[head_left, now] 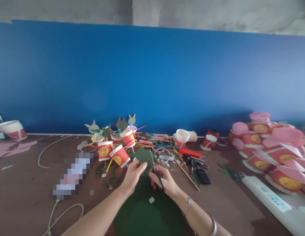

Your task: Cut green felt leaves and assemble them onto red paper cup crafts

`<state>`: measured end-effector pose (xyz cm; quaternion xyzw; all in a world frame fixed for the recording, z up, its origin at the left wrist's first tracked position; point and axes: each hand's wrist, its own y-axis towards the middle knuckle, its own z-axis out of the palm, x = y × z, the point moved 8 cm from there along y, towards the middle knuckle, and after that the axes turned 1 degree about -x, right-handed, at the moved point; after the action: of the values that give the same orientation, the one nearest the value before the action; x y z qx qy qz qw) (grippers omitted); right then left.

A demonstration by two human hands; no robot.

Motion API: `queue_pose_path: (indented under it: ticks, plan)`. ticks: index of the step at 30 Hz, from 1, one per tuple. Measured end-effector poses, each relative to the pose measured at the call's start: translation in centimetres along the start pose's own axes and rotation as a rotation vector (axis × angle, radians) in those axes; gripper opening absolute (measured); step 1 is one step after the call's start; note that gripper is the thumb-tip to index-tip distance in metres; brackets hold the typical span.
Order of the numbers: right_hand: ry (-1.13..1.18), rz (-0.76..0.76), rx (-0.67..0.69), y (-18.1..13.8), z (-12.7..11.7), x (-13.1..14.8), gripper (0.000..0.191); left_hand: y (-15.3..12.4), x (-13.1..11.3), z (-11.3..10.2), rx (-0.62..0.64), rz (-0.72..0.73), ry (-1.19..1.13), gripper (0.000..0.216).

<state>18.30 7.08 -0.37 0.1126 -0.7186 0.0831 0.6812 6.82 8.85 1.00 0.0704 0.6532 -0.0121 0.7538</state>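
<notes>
"Where's the flat green paper piece (142, 154)?"
"Just below frame centre, pinched by fingers of the left hand (133, 174)."
"The right hand (165, 183)?"
"Its fingers grip dark-handled metal scissors (153, 166)."

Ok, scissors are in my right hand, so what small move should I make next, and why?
Probably one short snip with the scissors into the green paper: your left hand is holding the paper, your right hand has the scissors by the handle, and the blades appear to be at the paper's right edge.
</notes>
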Motion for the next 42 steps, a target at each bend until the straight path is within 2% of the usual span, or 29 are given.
queue_pose_path:
  ticks: [18, 25, 32, 38, 42]
  plan:
    - [0.015, 0.040, -0.013, -0.2, -0.1, 0.3, 0.037, 0.1, 0.0, 0.3, 0.069, -0.026, -0.022, 0.034]
    - [0.026, 0.026, 0.011, -0.3, 0.0, 0.3, 0.037, -0.3, -0.8, 1.3, 0.173, -0.026, -0.079, 0.026]
    - [0.022, 0.034, -0.026, -0.2, -0.2, 0.3, 0.039, -0.2, -0.7, 1.1, 0.165, -0.024, -0.074, 0.029]
    - [0.039, 0.020, -0.001, -0.3, 0.0, 0.4, 0.035, -0.5, -1.0, 2.1, 0.276, -0.034, -0.073, 0.027]
    - [0.047, 0.002, -0.016, -0.2, -0.2, 0.2, 0.035, -0.5, -1.1, 2.1, 0.266, -0.031, -0.068, 0.025]
